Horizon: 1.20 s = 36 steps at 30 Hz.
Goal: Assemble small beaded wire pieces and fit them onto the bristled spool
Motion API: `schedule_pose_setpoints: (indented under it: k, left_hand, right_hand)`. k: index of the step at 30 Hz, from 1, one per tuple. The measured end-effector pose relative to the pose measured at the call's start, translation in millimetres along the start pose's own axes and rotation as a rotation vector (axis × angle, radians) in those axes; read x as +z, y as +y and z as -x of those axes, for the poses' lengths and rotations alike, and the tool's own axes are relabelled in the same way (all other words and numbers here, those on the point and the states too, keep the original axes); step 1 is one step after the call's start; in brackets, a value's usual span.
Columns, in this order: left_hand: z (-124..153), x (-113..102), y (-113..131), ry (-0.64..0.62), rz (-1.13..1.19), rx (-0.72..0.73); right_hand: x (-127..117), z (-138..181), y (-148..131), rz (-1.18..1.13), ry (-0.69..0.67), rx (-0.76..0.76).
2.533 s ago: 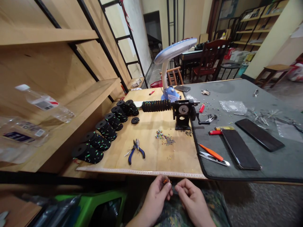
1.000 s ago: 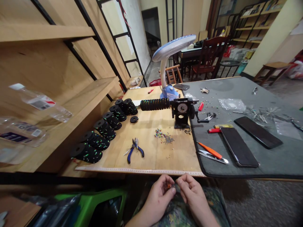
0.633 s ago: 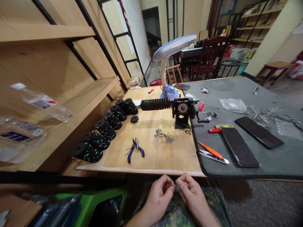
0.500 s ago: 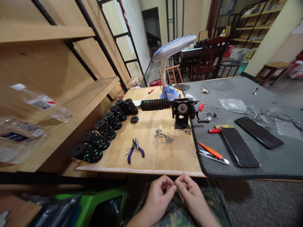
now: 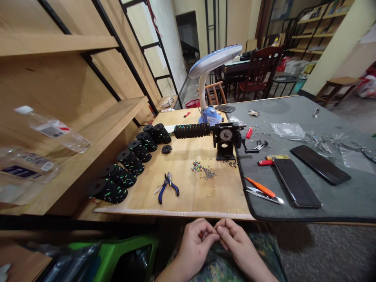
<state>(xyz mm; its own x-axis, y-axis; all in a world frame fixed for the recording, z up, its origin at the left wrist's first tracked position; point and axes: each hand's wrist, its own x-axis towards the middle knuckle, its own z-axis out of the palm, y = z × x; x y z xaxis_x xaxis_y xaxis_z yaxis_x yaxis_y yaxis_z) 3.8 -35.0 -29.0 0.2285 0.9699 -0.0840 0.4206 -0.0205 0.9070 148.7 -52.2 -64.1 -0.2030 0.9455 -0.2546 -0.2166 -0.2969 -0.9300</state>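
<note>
In front of the table edge, above my lap, my left hand is closed, thumb and fingers pinched together. A small reddish-orange thing shows inside its curled fingers, too small to name. My right hand is pinched too, its fingertips meeting those of the left. Whatever lies between the fingertips is hidden. Nearest on the wooden table are blue-handled pliers, a heap of coloured beads and a pile of small metal pieces.
Black foam spools stand along the left. A black crank winder carries a row of black discs, with a desk lamp behind. On the grey mat lie phones, an orange-handled tool and snips.
Both hands stay pinched together at nearly the same spot. The right fingers have closed in slightly over the left fingertips, and less of the reddish-orange thing shows.
</note>
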Motion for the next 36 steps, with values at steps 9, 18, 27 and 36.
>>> schedule_pose_setpoints:
  k: [9,18,27,36]
  left_hand:
    - [-1.4,-1.4,-9.8,-0.001,-0.087,0.169]
    - [-2.2,-6.1,-11.8,-0.040,-0.160,0.216]
    - [-2.0,-9.3,-6.9,-0.055,-0.119,0.079]
    - [-1.9,-6.5,-4.3,-0.053,-0.156,0.103]
  right_hand:
    - [0.3,-0.6,-6.7,-0.110,0.003,0.151]
    - [1.9,-0.2,-10.8,-0.060,0.042,0.166]
    - [0.7,-1.3,-7.8,0.009,0.095,0.103]
    - [-0.6,-1.7,-1.4,0.051,0.072,0.073]
